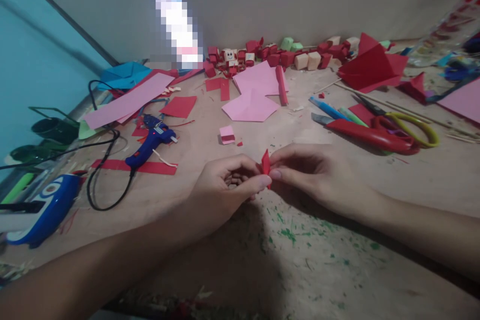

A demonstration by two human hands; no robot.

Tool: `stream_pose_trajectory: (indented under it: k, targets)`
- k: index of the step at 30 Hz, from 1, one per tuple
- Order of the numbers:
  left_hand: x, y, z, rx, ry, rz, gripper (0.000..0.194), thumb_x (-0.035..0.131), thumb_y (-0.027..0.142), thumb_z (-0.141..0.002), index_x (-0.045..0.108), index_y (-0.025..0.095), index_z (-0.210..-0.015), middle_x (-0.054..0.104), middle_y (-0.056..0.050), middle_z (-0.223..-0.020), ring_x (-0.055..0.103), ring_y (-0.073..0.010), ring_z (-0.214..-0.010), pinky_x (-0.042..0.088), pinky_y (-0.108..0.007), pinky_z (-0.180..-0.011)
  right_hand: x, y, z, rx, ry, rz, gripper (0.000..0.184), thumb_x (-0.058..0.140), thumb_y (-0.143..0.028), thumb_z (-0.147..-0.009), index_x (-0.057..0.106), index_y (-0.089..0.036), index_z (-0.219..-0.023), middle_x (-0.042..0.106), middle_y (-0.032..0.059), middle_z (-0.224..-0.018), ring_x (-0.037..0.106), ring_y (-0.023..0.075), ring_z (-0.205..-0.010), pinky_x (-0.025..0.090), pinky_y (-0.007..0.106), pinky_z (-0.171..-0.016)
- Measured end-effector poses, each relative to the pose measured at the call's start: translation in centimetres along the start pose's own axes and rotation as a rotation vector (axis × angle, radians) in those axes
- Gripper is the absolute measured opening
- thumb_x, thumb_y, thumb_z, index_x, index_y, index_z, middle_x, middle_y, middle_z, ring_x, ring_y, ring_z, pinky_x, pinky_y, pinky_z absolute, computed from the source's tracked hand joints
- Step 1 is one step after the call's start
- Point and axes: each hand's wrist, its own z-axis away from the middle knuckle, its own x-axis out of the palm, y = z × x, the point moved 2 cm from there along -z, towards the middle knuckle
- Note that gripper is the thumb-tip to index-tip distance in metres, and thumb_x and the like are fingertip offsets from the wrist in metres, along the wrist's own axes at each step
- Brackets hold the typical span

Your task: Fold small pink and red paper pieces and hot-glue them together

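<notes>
Between my two hands, over the front middle of the table, is a small folded piece of red paper (266,163). My left hand (232,180) pinches it from the left with thumb and curled fingers. From the right, the thumb and fingertips of my right hand (305,167) press on the same piece. Just beyond them sits a small pink paper box (227,135), with a tiny red scrap beside it. Farther back lie pink paper sheets (251,106) and a rolled red paper strip (281,85).
At left lie a blue glue gun (150,140) with a black cord, a red strip (165,167) and a blue-and-white tape dispenser (45,210). A red-handled cutter (367,132) and yellow-handled scissors (416,127) rest at right. Several small paper cubes (287,58) line the wall.
</notes>
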Motion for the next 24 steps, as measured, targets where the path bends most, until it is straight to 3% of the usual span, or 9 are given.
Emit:
stream_pose_trajectory:
  k: [7, 12, 18, 24]
  targets:
    - [-0.18, -0.1, -0.16, -0.026, 0.004, 0.022, 0.02, 0.08, 0.029, -0.075, 0.067, 0.014, -0.073, 0.064, 0.001, -0.066, 0.057, -0.0088, -0.057, 0.049, -0.02, -0.055, -0.06, -0.22, 0.07, 0.073, -0.167, -0.064, 0.027, 0.077, -0.034, -0.083, 0.075, -0.016, -0.104, 0.065, 0.0, -0.074, 0.054, 0.0112, -0.062, 0.045, 0.022, -0.054]
    - [-0.29, 0.14, -0.25, -0.03, 0.01, 0.048, 0.019, 0.078, 0.029, -0.078, 0.067, 0.014, -0.077, 0.065, 0.002, -0.068, 0.06, -0.0079, -0.058, 0.05, -0.017, -0.054, -0.14, 0.01, 0.07, 0.095, -0.164, -0.111, 0.023, 0.072, -0.031, -0.086, 0.076, -0.018, -0.105, 0.065, 0.0008, -0.074, 0.051, 0.0109, -0.058, 0.04, 0.023, -0.05]
    - [-0.51, 0.29, -0.13, 0.025, 0.059, 0.077, 0.009, 0.068, 0.02, -0.085, 0.066, 0.014, -0.091, 0.066, 0.003, -0.068, 0.062, -0.0069, -0.058, 0.053, -0.015, -0.057, 0.07, 0.58, 0.26, 0.185, -0.123, -0.348, 0.015, 0.065, -0.025, -0.09, 0.073, -0.017, -0.1, 0.068, 0.0032, -0.076, 0.054, 0.0108, -0.057, 0.039, 0.023, -0.05]
    - [-0.27, 0.13, -0.28, 0.008, 0.064, 0.073, 0.009, 0.072, 0.018, -0.082, 0.069, 0.013, -0.089, 0.068, 0.002, -0.071, 0.063, -0.0062, -0.059, 0.054, -0.014, -0.058, 0.05, 0.36, 0.1, 0.197, -0.114, -0.268, 0.012, 0.068, -0.028, -0.09, 0.07, -0.016, -0.088, 0.068, 0.0025, -0.071, 0.054, 0.0097, -0.054, 0.039, 0.021, -0.046]
